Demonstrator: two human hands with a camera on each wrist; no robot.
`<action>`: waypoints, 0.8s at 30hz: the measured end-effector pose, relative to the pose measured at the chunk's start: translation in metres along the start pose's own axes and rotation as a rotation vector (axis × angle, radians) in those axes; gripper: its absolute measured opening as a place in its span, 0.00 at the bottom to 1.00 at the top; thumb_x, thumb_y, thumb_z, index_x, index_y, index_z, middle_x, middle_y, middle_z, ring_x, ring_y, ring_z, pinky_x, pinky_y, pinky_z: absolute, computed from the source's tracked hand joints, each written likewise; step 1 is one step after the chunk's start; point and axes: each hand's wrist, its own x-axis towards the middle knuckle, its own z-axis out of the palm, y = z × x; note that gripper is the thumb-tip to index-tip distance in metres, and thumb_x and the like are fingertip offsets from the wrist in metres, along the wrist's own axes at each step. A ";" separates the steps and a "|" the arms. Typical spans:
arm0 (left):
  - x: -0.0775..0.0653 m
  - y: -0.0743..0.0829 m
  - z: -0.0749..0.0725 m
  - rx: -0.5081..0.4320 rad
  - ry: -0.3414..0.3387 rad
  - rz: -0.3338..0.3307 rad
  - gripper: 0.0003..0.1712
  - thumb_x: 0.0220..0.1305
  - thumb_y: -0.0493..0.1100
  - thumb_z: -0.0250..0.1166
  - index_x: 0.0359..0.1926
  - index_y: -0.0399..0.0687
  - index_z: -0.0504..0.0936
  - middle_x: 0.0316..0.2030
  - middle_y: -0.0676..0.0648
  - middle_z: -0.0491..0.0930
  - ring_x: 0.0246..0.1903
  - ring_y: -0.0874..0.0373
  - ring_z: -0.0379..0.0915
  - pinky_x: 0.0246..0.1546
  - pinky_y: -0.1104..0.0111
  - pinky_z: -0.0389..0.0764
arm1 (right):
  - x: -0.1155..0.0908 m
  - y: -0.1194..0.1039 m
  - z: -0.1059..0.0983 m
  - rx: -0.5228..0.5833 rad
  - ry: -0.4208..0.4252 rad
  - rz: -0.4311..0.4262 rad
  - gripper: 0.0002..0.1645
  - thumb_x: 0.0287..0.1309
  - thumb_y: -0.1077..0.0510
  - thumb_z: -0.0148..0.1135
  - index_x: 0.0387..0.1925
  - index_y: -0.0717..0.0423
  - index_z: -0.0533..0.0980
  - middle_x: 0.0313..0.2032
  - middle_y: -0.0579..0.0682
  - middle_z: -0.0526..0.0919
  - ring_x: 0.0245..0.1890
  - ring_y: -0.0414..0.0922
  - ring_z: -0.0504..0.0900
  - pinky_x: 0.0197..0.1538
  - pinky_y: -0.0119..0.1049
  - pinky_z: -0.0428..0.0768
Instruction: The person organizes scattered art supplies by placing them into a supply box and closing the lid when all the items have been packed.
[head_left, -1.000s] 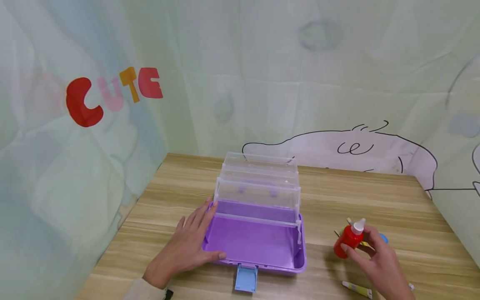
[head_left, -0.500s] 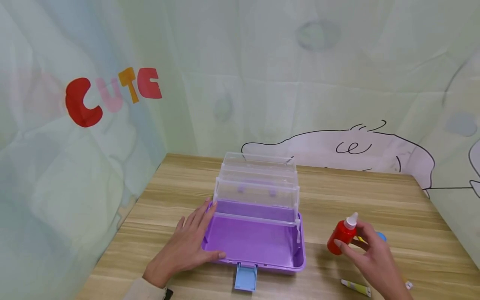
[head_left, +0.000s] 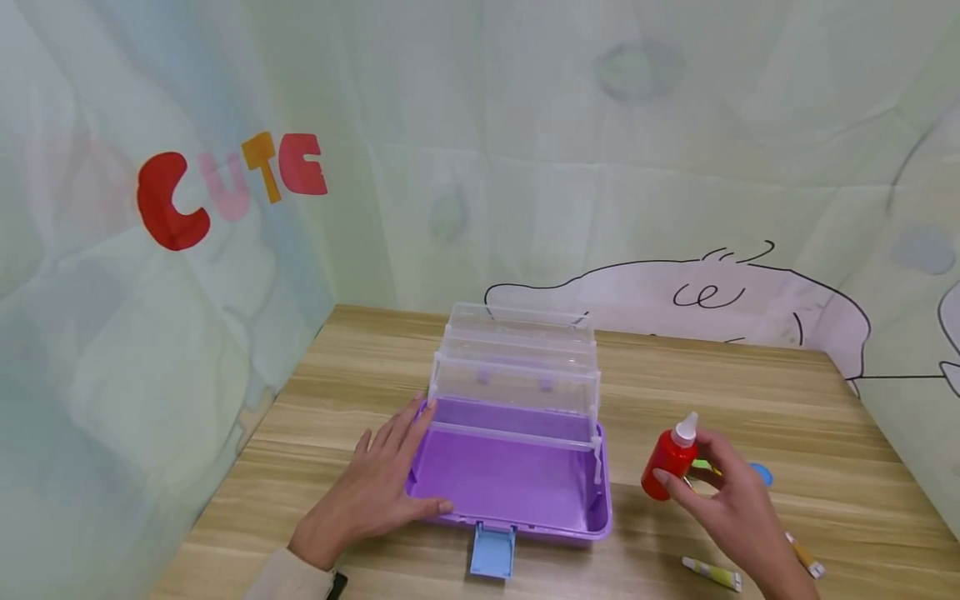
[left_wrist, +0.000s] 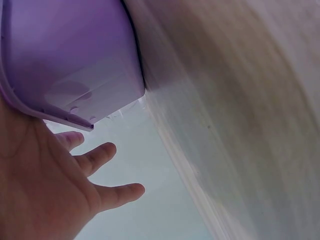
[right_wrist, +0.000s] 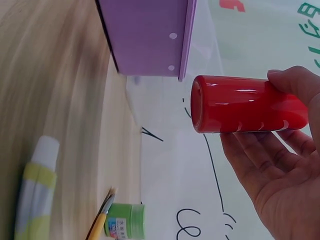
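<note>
A purple storage box (head_left: 502, 483) stands on the table with its clear folding trays (head_left: 517, 387) raised at the back and its blue latch (head_left: 492, 552) hanging down in front. My left hand (head_left: 375, 492) rests against the box's left rim, fingers spread and thumb at the front edge. To the right of the box, my right hand (head_left: 726, 500) grips a red squeeze bottle (head_left: 670, 464) with a white nozzle cap, thumb on one side and fingers on the other. The right wrist view shows the bottle's base off the table, pointing towards the box.
A yellow-green paint tube (head_left: 712, 573) and an orange one (head_left: 805, 556) lie near my right forearm. Behind the hand is a round blue item (head_left: 762, 473). A green jar (right_wrist: 125, 221) and a paintbrush (right_wrist: 102, 217) appear in the right wrist view.
My right hand has carried the red bottle left and slightly upward in the view, closer to the box. More of the orange tube now shows. The left hand stays put.
</note>
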 end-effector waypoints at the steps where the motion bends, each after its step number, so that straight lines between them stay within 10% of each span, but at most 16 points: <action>1: 0.000 0.000 0.000 0.004 0.003 0.001 0.71 0.40 0.80 0.63 0.77 0.59 0.38 0.76 0.48 0.43 0.70 0.42 0.52 0.58 0.30 0.57 | 0.001 -0.001 0.001 0.004 0.002 -0.011 0.31 0.48 0.60 0.74 0.54 0.52 0.72 0.47 0.44 0.80 0.45 0.30 0.79 0.41 0.26 0.82; 24: 0.000 0.002 -0.002 -0.006 -0.006 -0.016 0.70 0.41 0.80 0.63 0.77 0.60 0.38 0.76 0.47 0.43 0.70 0.41 0.52 0.58 0.30 0.56 | 0.016 -0.025 0.016 0.014 -0.058 -0.063 0.31 0.49 0.54 0.74 0.55 0.48 0.72 0.47 0.40 0.81 0.45 0.37 0.80 0.42 0.37 0.84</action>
